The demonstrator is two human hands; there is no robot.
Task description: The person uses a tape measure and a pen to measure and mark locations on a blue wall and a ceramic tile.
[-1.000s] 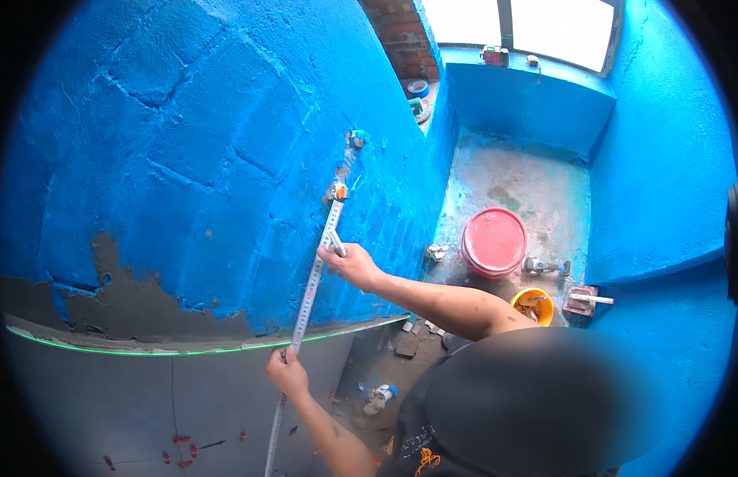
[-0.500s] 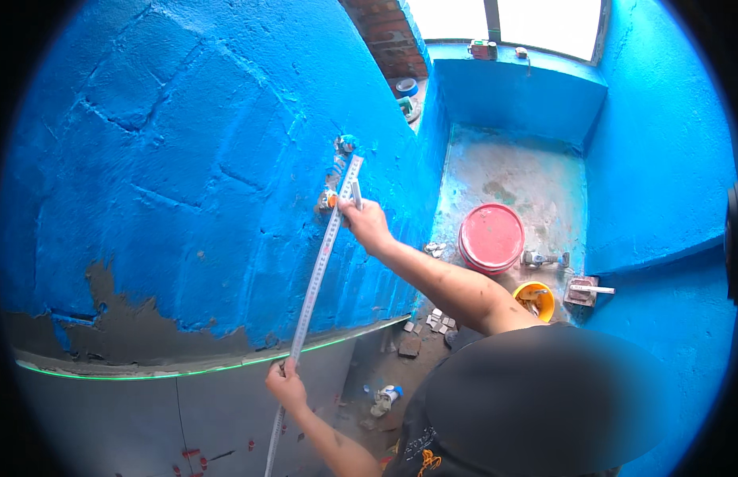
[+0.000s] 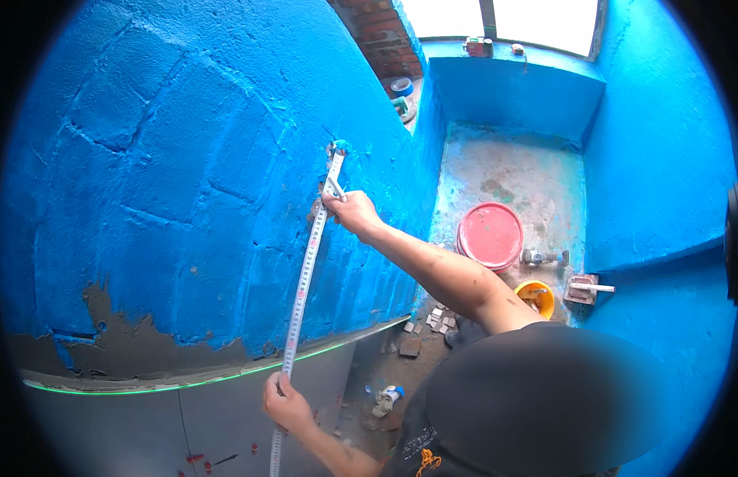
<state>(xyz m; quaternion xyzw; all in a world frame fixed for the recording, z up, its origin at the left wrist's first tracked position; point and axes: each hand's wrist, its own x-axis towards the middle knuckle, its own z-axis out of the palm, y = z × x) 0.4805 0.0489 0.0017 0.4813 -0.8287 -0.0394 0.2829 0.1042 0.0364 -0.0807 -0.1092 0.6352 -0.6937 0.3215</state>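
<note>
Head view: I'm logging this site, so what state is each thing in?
Left hand: closed on measuring tape
Right hand: closed on measuring tape and white stick
Measuring tape: extended, lower end out of frame
Red bucket: lidded or upturned, cannot tell which
Yellow bucket: open, upright, holding things
Blue wall: grey low down
Green line: glowing
Window: open or shut unclear

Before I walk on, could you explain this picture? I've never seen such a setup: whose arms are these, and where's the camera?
No robot here, just a person working bare-handed. The camera is worn on their head, looking down; its wide lens bends straight edges. The left hand holds a measuring tape low down; the right hand holds it higher up, in front of the blue wall, together with a slim pale object. On the floor stand a red-lidded bucket and a yellow bucket, with small tile-like pieces nearby.
</note>
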